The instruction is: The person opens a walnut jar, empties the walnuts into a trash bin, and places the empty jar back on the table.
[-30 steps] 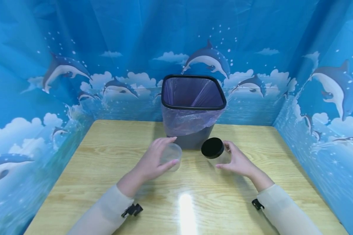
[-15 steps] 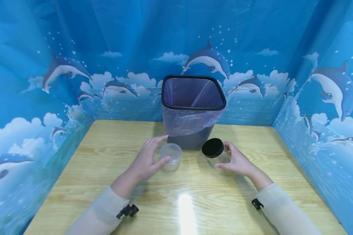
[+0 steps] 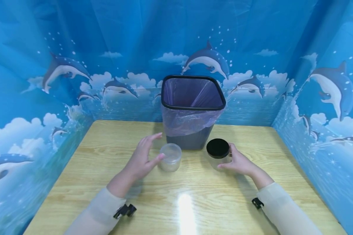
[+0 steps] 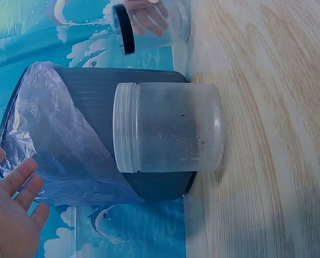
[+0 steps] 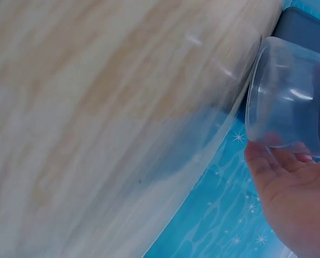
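clear plastic is what both of my hands are busy with. my right hand (image 3: 238,161) has its grip curled round the side of a clear plastic jar with a black screw lid (image 3: 218,154), which stands upright on the pale wooden table (image 3: 194,195), just right of the bin's base. my left hand (image 3: 142,158) is spread, fingers straight and apart, just beside a frosted clear plastic jar with no lid (image 3: 171,157); my thumb tip lies at its side, though i cannot tell if it touches. that open jar stands upright on the table in front of the dark grey square waste bin lined with a thin purple plastic bag (image 3: 192,109), with fine specks inside it in the left wrist view. blue dolphin-printed sheeting (image 3: 61,68) hangs round the table.
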Motion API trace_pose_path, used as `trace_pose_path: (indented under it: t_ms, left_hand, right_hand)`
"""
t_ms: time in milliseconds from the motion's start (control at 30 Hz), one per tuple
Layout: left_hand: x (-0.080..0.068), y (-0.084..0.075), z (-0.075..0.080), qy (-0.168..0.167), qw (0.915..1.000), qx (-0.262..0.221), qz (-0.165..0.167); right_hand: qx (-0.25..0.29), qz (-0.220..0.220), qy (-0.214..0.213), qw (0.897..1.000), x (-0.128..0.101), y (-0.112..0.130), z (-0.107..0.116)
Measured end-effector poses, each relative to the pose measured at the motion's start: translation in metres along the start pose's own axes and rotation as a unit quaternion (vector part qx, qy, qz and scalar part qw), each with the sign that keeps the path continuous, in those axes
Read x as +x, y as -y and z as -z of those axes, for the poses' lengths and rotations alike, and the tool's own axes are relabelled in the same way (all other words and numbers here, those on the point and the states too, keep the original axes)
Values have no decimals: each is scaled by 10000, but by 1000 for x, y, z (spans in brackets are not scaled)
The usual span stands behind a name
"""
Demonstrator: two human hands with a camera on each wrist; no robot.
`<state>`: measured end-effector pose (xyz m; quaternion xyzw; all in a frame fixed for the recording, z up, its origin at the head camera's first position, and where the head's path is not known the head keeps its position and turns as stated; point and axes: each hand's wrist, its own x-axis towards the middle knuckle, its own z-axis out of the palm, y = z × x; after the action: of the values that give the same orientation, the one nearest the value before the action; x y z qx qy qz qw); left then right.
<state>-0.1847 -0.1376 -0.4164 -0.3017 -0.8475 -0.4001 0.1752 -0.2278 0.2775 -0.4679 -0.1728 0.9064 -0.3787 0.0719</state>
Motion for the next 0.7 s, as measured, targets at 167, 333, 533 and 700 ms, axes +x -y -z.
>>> trace_pose_path:
  t_ms: [167,333,533,700]
  left_hand:
    - [0,0,3,-32,10000,-3,-42]
    - [0,0,7,-96,9999,41,-121]
    - [0,1,10,-98,9999,52,-121]
    - [-1,2,12,-135,9998,115,-118]
  right_hand:
    - [-37,18,-50,10000,1,-8,-1]
    - [-65,-2,-42,10000,1,-10,-2]
    - [82,-14,47,10000,2,-9,-3]
    - [245,101,73,9996,2,-7,-2]
